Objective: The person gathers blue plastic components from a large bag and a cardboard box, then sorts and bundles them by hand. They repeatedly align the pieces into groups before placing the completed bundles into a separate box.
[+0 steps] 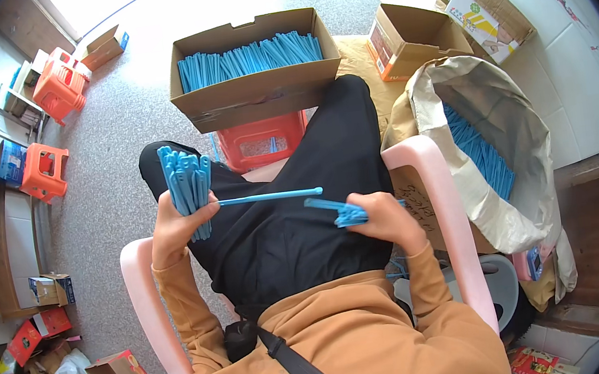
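Note:
My left hand (183, 224) is closed round an upright bundle of blue plastic sticks (187, 177), their rounded ends pointing up. One single blue stick (271, 196) juts sideways from beside its thumb, over my lap, toward the right. My right hand (385, 217) grips a smaller bunch of similar blue sticks (350, 214), held low over my right thigh, one of them sticking out to the left. A gap separates the single stick's tip from the right-hand bunch. Beyond my knees an open cardboard box (258, 96) holds a dense row of the same sticks (250, 57).
The box rests on a red plastic stool (264, 140). At my right, outside the pink chair's armrest (438, 185), stands a large open sack (495, 230) with many blue sticks (479, 154). Orange stools (45, 172) and small cartons (119, 373) line the left side. Another open carton (419, 30) stands far right.

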### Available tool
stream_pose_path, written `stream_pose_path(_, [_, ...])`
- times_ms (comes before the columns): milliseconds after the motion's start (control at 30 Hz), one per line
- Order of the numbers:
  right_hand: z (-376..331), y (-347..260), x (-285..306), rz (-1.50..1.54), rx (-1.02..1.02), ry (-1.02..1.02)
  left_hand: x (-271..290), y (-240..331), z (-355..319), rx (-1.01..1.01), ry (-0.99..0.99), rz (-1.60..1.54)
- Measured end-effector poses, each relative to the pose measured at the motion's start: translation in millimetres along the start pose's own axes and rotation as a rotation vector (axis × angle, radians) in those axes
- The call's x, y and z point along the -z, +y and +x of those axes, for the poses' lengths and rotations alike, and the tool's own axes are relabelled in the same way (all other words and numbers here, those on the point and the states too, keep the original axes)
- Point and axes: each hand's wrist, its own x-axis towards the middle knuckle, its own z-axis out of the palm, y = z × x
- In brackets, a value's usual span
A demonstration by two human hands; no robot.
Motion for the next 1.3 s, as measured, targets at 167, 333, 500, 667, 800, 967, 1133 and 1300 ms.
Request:
stream_pose_path(167, [4.4, -7.4, 26.2, 0.378, -0.194, 0.107, -6.3, -1.3, 2.6, 0.045, -0.010, -0.048])
stream_pose_path(333, [13.7, -24.7, 16.3, 0.785, -0.172, 0.133, -12.0, -5.7, 4.8, 0.095, -0.065, -0.089])
stream_pose_path(500, [25.8, -26.6, 9.7, 0.797, -0.251, 0.208, -27.8, -2.9, 7.2, 0.024, -0.204, -0.091])
stream_pose_path(667, [32.4, -32.3, 7.0, 1.038, 0.057, 0.291, -32.2, 2.4, 5.8, -0.009, -0.196, -0.114])
stream_pose_path(800, [29.1, -32.1, -8.6, 0.791, 0.157, 0.367, -31.8, 2.0, 4.7, -0.058, -0.183, -0.131])
stream_pose_path(967, [18.9, -11.3, -35.3, 0.841, 0.053, 0.366, -39.5, 10.4, 6.6, -0.107, -0.217, -0.201])
stream_pose_path(1133, [28.3, -22.3, -27.7, 0.786, 0.005, 0.233, -55.3, 10.5, 9.6, -0.122, -0.217, -0.257])
stream_pose_path(1300, [41.3, -44.7, -20.8, 0.707, 0.081, 0.155, -72.9, 4.5, 5.7, -0.127, -0.164, -0.283])
